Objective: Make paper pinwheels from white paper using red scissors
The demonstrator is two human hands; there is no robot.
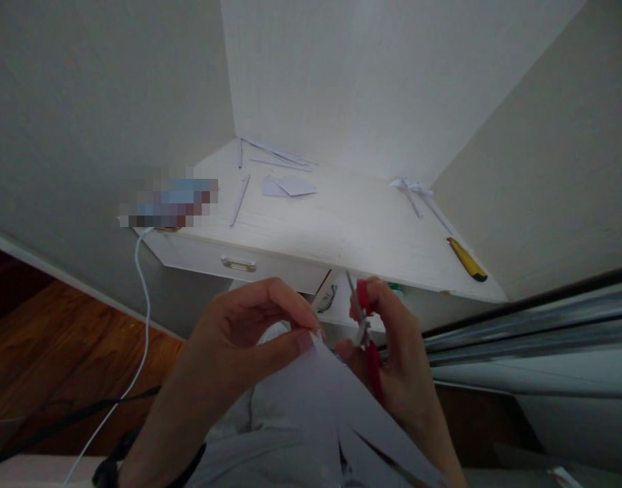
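My left hand (pixel 249 332) pinches the top edge of a white sheet of paper (pixel 331 400), thumb and fingers pressed together. My right hand (pixel 397 352) is closed round red-handled scissors (pixel 365 332), whose metal blades point up just to the right of the pinched paper edge. The paper hangs down over my lap and shows a slit near its lower part. Both hands are held in front of a white desk (pixel 351 230).
On the desk lie thin paper strips (pixel 239 200), folded paper pieces (pixel 290 186), a small paper shape (pixel 410 186) and a yellow utility knife (pixel 467 259). A drawer with a metal handle (pixel 238 263) faces me. A white cable (pixel 142 298) hangs down at left over a wooden floor.
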